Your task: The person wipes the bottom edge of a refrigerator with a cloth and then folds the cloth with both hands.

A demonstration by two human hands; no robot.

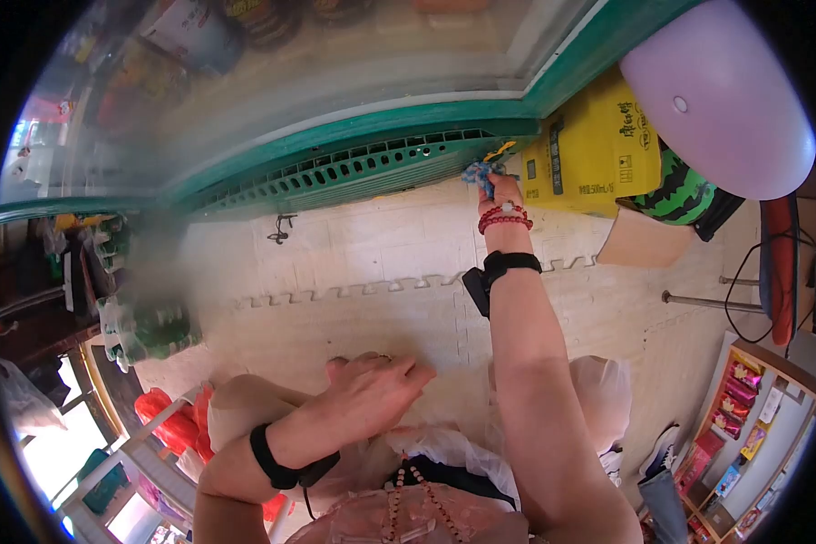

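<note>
My right hand (500, 189) reaches far forward, its fingers closed on a crumpled blue cloth (480, 170). The cloth lies against the right end of the green slotted grille (354, 169) at the base of a glass-fronted display fridge (335, 134). Red bead bracelets and a black strap circle that wrist and forearm. My left hand (372, 392) hangs in front of my body above my knee, loosely curled with fingers folded under. Nothing shows in it, and its palm is hidden. Another black strap sits on the left wrist.
Right of the cloth stands a yellow carton (576, 154) with an open cardboard flap (648, 238). A lilac balloon (725, 100) hangs over it, near a green-and-black striped ball (680, 190). Wrapped green bottles (150, 326) stand left. A snack shelf (743, 426) is at right.
</note>
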